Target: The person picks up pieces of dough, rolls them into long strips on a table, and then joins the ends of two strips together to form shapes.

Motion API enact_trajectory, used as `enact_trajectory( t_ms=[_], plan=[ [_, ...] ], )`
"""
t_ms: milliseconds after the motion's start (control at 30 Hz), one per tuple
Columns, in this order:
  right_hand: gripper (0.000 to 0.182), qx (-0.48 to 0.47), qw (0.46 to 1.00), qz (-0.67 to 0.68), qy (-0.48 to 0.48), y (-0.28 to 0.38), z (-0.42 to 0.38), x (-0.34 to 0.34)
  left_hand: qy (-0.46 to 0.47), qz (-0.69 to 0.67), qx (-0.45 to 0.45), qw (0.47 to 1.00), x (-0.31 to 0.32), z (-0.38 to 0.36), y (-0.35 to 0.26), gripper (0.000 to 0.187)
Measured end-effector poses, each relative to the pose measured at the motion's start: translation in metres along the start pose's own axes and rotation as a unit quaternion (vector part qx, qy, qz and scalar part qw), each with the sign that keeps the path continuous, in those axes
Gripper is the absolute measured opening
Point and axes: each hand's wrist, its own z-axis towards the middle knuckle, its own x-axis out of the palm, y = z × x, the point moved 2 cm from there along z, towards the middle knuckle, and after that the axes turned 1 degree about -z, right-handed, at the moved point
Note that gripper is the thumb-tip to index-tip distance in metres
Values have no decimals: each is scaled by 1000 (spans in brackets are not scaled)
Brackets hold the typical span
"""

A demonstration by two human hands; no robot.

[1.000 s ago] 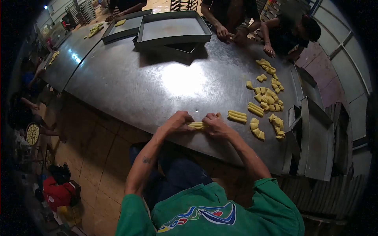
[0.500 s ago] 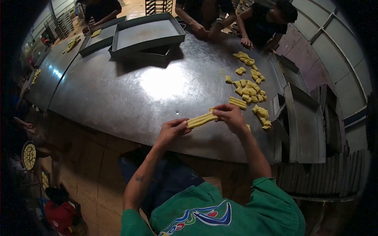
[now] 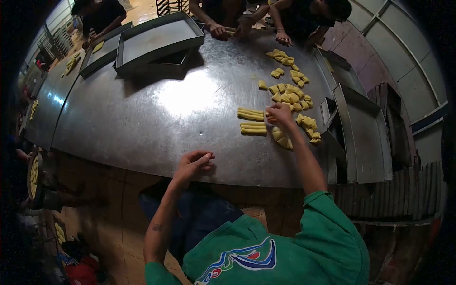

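Observation:
My left hand (image 3: 194, 166) is above the table's near edge, fingers apart and holding nothing. My right hand (image 3: 280, 115) is closed in a pinch at the right end of a set of yellow dough strips (image 3: 251, 114); what its fingertips hold is hidden. Just below lies a second set of parallel dough strips (image 3: 253, 128). Several dough pieces (image 3: 282, 137) form a curved row beneath my right wrist. Beyond that hand is a cluster of cut dough chunks (image 3: 289, 94), and to its right sits a crumpled dough pile (image 3: 308, 124).
Large metal trays (image 3: 159, 40) rest at the back left of the steel table (image 3: 118, 114). More trays (image 3: 361, 137) stand along the right side. Three people are at the far edge; one person's hands (image 3: 230, 31) hold a dough strip.
My hands have parted, and the strips they stretched between them are out of my left hand. Two strip sets now lie side by side on the table. The view has shifted slightly.

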Motion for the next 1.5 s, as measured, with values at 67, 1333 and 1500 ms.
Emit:
enact_trajectory(
  t_ms=[67, 1333, 1500],
  plan=[
    [15, -58, 996, -31, -65, -4, -11, -26, 0, 19, -6, 1000, -9, -15, 0, 33],
    [21, -202, 953, 7, 224, 69, -200, 167, -60, -11, 157, 986, -12, -54, -31, 34],
    [21, -45, 939, 149, 307, 58, -207, 182, -123, 41, 200, 971, -15, -48, -10, 28]
  ],
)
